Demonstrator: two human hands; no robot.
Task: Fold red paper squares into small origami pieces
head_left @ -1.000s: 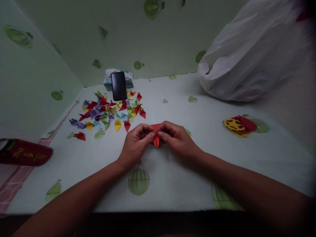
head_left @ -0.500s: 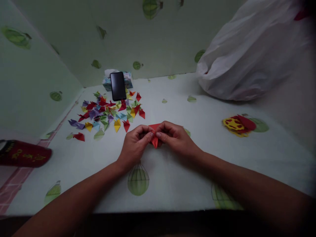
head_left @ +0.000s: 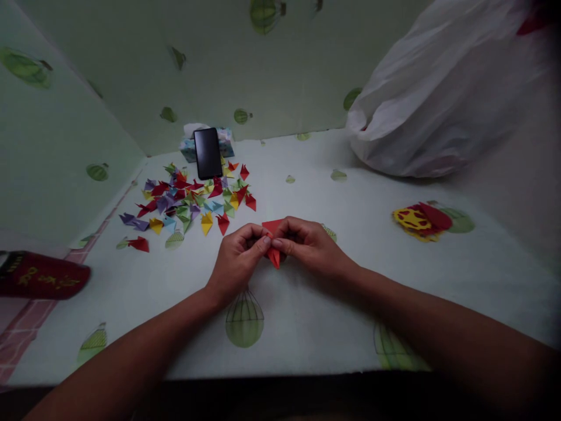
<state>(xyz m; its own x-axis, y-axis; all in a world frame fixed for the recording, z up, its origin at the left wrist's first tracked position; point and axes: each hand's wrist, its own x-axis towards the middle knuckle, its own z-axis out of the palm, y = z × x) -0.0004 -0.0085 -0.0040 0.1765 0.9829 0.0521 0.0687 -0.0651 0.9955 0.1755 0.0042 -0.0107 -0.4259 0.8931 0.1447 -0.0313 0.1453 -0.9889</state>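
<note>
Between my two hands is a folded piece of red origami paper (head_left: pixel 274 257), its narrow point facing me and a flat edge showing behind the fingers. My left hand (head_left: pixel 246 251) pinches it from the left with thumb and curled forefinger. From the right, my right hand (head_left: pixel 307 242) grips it the same way, the thumb tips almost meeting over the paper. Fingers cover the middle folds. Beyond my left hand lies a spread of small folded paper cranes (head_left: pixel 184 202) in red, yellow, green, blue and purple.
A black phone (head_left: pixel 208 153) leans on a tissue box (head_left: pixel 188 149) behind the cranes. At left lies a dark red can (head_left: pixel 48 276). Red and yellow paper cutouts (head_left: pixel 418 222) rest at right, below a large white plastic bag (head_left: pixel 407 128). The table's front edge runs below my forearms.
The red paper's point has tipped slightly lower toward me, and my right thumb has shifted a little left and down over it. Both hands keep their pinch.
</note>
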